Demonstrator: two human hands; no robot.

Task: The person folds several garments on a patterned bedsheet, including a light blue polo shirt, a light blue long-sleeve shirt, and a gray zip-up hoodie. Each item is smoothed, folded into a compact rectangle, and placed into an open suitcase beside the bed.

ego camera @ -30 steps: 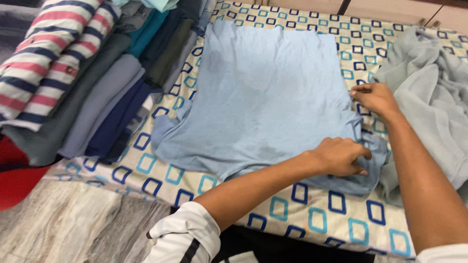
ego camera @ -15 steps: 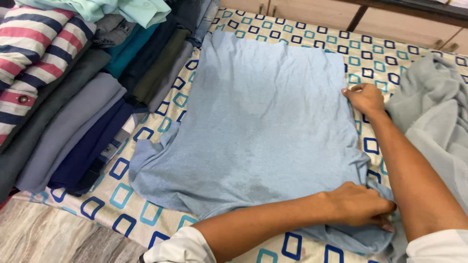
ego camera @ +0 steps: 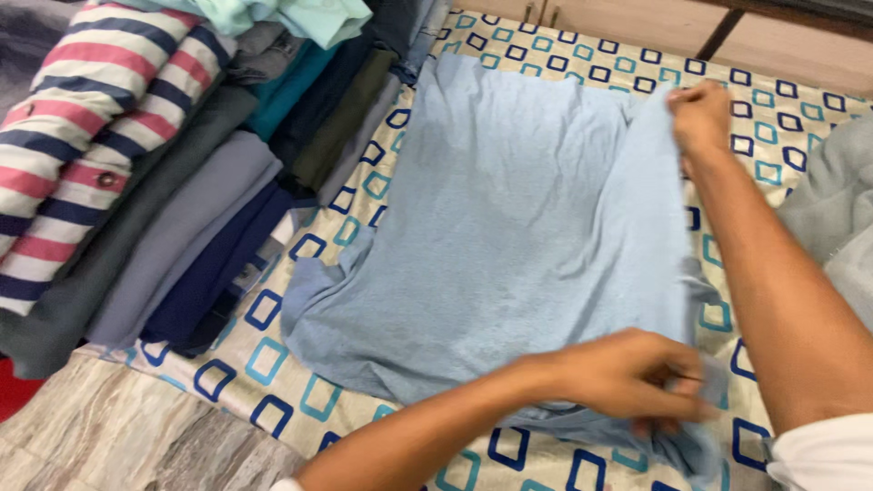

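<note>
From the head camera, a light blue T-shirt [ego camera: 509, 236] lies spread flat on the bed sheet [ego camera: 273, 364], a cream sheet printed with blue and teal squares. The right hand [ego camera: 700, 114] pinches the far right edge of the shirt, its grip pressed together on the cloth and lifting that edge a little off the bed. The left hand [ego camera: 627, 377] reaches across the near side and has its grip closed on the bunched cloth at the shirt's near right corner, by the sleeve; it is blurred, so I cannot tell exactly how much cloth it holds.

To the left, a row of folded clothes [ego camera: 182, 227] stands just beside the shirt, with a striped shirt [ego camera: 82, 136] at the outer end. A grey garment [ego camera: 832, 218] lies loose at the right edge, near the right forearm.

What could go wrong, as I judge it: the two hands hold the same side at unequal heights, so the edge may come over crooked and set a slanted crease. The bunched corner under the left hand may get trapped as a lump. The far sleeve, lying loose toward the folded row, may drag and wrinkle the body. The right forearm could also catch the grey garment and pull it onto the shirt.
</note>
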